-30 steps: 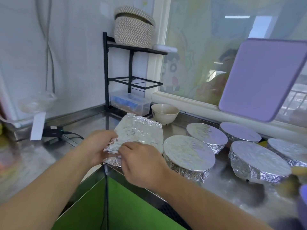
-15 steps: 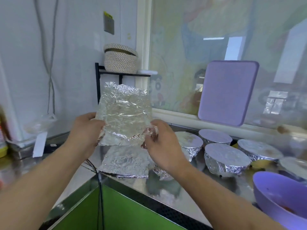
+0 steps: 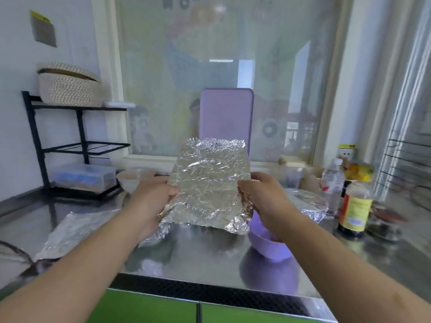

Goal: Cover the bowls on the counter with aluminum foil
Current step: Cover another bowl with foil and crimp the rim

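i see both hands raised above the steel counter (image 3: pixel 210 257), holding one crinkled sheet of aluminum foil (image 3: pixel 210 183) upright between them. the left hand (image 3: pixel 151 201) grips the sheet's left edge, its fingers curled behind the foil with the thumb in front. the right hand (image 3: pixel 263 194) pinches the right edge, thumb on the near face and the other fingers hidden behind the foil. the sheet's lower corners are crumpled and curl forward.

just below the sheet's lower right corner, a purple bowl (image 3: pixel 268 243) stands uncovered on the counter, partly hidden by my right wrist; something reddish lies inside, too blurred to name. behind my right hand a foil-covered bowl (image 3: pixel 307 201) sits on the counter. under my left forearm a second foil sheet (image 3: pixel 72 231) lies flat on the counter, and part of another foil-wrapped bowl (image 3: pixel 158 234) peeks out beneath my left wrist.

far left, a small white bowl (image 3: pixel 130 180) stands uncovered near a black rack (image 3: pixel 79 145) that carries a woven basket (image 3: pixel 67 87); a clear plastic box (image 3: pixel 86 176) sits under the rack. a purple cutting board (image 3: pixel 226 117) leans against the window behind the foil. to the right stand a clear water bottle (image 3: pixel 332 183) and a dark sauce bottle (image 3: pixel 355 206) with a yellow label.
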`<action>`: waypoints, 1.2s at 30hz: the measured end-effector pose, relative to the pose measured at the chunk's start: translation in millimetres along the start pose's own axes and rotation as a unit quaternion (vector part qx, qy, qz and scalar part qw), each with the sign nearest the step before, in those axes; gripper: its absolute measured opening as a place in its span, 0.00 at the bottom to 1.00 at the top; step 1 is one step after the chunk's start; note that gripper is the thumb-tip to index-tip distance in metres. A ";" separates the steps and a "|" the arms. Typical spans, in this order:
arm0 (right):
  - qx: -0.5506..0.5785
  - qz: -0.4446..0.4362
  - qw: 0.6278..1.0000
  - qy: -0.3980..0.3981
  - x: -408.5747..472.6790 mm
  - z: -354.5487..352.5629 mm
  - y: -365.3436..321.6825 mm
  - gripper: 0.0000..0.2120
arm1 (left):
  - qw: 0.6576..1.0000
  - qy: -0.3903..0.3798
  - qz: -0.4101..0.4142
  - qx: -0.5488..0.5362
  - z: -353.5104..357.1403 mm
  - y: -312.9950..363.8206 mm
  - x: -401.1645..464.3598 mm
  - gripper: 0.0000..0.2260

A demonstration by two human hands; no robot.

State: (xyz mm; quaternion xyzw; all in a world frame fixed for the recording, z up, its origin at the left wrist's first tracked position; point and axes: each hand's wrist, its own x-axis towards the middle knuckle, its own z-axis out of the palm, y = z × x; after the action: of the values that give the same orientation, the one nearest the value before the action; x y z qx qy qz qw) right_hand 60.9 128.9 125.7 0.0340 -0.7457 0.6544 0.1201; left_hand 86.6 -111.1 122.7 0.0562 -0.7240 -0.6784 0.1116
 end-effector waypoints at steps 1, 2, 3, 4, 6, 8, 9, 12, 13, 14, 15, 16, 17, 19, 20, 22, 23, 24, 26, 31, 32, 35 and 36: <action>-0.006 -0.001 1.000 0.020 -0.3 -17.7 7.5 0.03 | 1.000 -0.020 -0.004 0.004 18.3 -3.3 -2.3 0.06; -0.012 0.004 0.999 0.039 -3.9 -35.1 12.6 0.02 | 0.999 -0.039 -0.012 0.005 36.3 -5.7 -5.6 0.05; -0.019 0.012 0.998 0.058 -5.5 -52.6 18.8 0.02 | 0.999 -0.046 -0.020 0.009 54.0 -8.8 -8.1 0.05; -0.029 0.022 0.997 0.072 -7.1 -69.9 25.2 0.03 | 0.998 -0.052 -0.029 0.014 70.7 -11.7 -10.6 0.06; -0.038 0.045 0.995 0.078 -11.3 -98.4 38.4 0.09 | 0.997 -0.069 -0.032 0.022 99.3 -19.3 -13.5 0.09; -0.031 0.045 0.995 0.087 -12.8 -117.7 51.4 0.15 | 0.995 -0.083 -0.033 0.034 120.1 -26.7 -13.9 0.10; -0.028 0.052 0.994 0.092 -13.3 -125.0 56.6 0.16 | 0.995 -0.089 -0.031 0.036 129.0 -30.2 -13.0 0.11; -0.034 0.080 0.991 0.101 -13.4 -139.6 70.9 0.08 | 0.994 -0.092 -0.035 0.043 146.0 -41.9 -3.7 0.18; -0.046 0.091 0.990 0.100 -11.7 -143.3 77.1 0.07 | 0.994 -0.090 -0.046 0.049 150.0 -47.0 1.8 0.19; -0.053 0.101 0.988 0.101 -8.6 -146.1 84.5 0.07 | 0.993 -0.089 -0.060 0.054 153.1 -52.2 6.9 0.20; -0.059 0.108 0.987 0.105 -5.2 -147.3 91.2 0.08 | 0.992 -0.089 -0.067 0.063 154.7 -54.7 8.0 0.20; -0.065 0.114 0.985 0.110 -1.4 -146.9 97.2 0.09 | 0.991 -0.090 -0.069 0.067 156.1 -57.1 10.5 0.19; -0.069 0.114 0.984 0.114 1.6 -144.7 101.4 0.10 | 0.990 -0.097 -0.074 0.065 158.0 -59.4 12.3 0.18; -0.071 0.114 0.984 0.118 7.1 -140.8 106.9 0.12 | 0.988 -0.109 -0.091 0.055 160.3 -64.7 16.9 0.15; -0.071 0.115 0.984 0.117 10.4 -140.2 110.4 0.12 | 0.987 -0.113 -0.095 0.057 160.5 -67.4 18.1 0.12; -0.065 0.113 0.985 0.115 15.6 -138.4 114.8 0.10 | 0.986 -0.118 -0.097 0.071 162.7 -78.1 24.6 0.09; -0.061 0.115 0.985 0.114 17.4 -137.8 116.8 0.10 | 0.986 -0.118 -0.091 0.079 163.7 -81.4 26.3 0.10; -0.060 0.116 0.985 0.115 19.2 -137.7 118.8 0.10 | 0.986 -0.119 -0.078 0.083 164.0 -86.2 30.2 0.11; -0.058 0.116 0.985 0.117 17.3 -138.3 120.5 0.10 | 0.988 -0.113 -0.052 0.090 164.2 -92.2 34.8 0.14; -0.032 0.132 0.987 0.088 2.6 -143.5 115.6 0.13 | 0.977 -0.159 -0.023 0.141 156.8 -87.4 38.8 0.15; -0.031 0.137 0.987 0.080 -0.5 -145.0 114.1 0.14 | 0.972 -0.178 -0.031 0.148 153.5 -85.4 40.2 0.14; -0.044 0.144 0.986 0.070 -4.7 -145.8 112.0 0.17 | 0.968 -0.188 -0.078 0.150 149.3 -80.0 41.6 0.14; -0.047 0.142 0.986 0.069 -4.8 -145.5 112.6 0.19 | 0.967 -0.182 -0.072 0.164 150.9 -79.7 41.2 0.15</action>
State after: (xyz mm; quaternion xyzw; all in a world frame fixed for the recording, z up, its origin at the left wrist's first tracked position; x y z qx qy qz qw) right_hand 61.7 287.5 32.3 -0.1237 -0.7625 0.6302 0.0786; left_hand 5.2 19.7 38.7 0.0018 -0.8276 -0.5552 -0.0821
